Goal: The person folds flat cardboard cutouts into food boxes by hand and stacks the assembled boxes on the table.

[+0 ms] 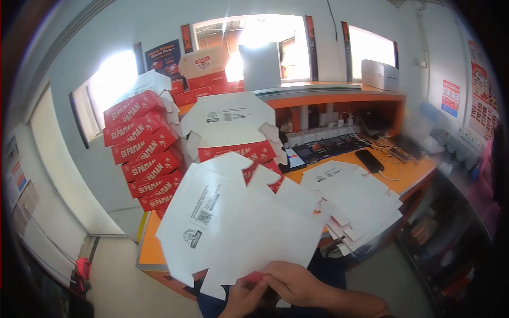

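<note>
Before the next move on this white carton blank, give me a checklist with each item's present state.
1. Both hands on the carton blank: ok; left hand and right hand meet at its lower edge.
2. Print showing: ok; the logo and QR code face the camera.
3. More blanks available: ok; a loose pile of flat blanks lies on the desk, at right.
4. Carton blank apart from the red boxes: cannot tell; it overlaps them in view.
5. Black phone apart from the pile: cannot tell; it lies right by its far edge.
</note>
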Demonstrator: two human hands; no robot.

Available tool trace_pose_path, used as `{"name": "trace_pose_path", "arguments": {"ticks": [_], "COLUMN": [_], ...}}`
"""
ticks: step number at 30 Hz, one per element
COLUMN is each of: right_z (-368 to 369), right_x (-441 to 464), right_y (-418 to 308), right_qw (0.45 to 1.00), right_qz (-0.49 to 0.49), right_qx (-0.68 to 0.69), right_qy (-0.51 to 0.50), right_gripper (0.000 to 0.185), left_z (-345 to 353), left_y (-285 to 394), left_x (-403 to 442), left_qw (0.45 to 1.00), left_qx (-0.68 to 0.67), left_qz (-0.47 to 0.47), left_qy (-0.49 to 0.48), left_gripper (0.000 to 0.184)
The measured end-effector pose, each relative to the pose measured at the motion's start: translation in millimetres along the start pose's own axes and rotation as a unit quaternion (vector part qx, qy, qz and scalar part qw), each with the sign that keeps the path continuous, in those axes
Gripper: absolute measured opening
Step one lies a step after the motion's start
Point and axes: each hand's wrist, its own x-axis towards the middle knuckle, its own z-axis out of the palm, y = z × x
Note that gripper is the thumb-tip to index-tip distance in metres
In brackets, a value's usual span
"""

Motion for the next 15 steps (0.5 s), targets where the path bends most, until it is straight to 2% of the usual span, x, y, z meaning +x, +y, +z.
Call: {"name": "trace_pose_path", "arguments": {"ticks": [1,3,5,8,9,12,14,15], "right_z": [3.2,8.8,10.1,19.6,21.9,18.4,15.3,13.5], "right_x": [2.3,2.3,5.9,8.2,9.9,15.1,10.8,6.4], "right_y": [1.2,3.6,2.0,10.0,12.8,9.7,10.1,11.8], "right_qw": [1.0,0.996,0.997,0.997,0.997,0.985,0.998,0.998], "right_qz": [0.012,0.04,0.044,0.015,-0.001,0.102,0.014,-0.028], "right_qx": [0.024,0.075,0.033,0.035,0.046,0.076,0.001,-0.033], "right_qy": [-0.012,-0.041,-0.057,-0.066,-0.065,-0.114,-0.064,-0.042], "right_gripper": [0.023,0.027,0.031,0.033,0.034,0.038,0.04,0.041], "left_z": [-7.2,-4.8,-7.4,-19.9,-22.0,-18.7,-7.1,-8.1], "left_y": [0.2,-1.9,3.7,-10.1,-10.8,-3.1,21.2,22.0], "left_x": [-4.7,-14.4,-24.2,-31.8,-32.5,-29.4,-19.9,-15.7], "left_qw": [0.999,0.995,0.988,0.992,0.99,0.98,0.964,0.961], "left_qx": [0.007,-0.054,-0.09,-0.072,-0.075,-0.1,-0.138,-0.176], "left_qz": [-0.036,-0.043,-0.081,-0.026,-0.043,-0.104,-0.159,-0.131], "left_qy": [0.009,0.068,0.095,0.104,0.112,0.135,0.161,0.168], "left_gripper": [0.038,0.037,0.038,0.042,0.044,0.046,0.044,0.046]}}
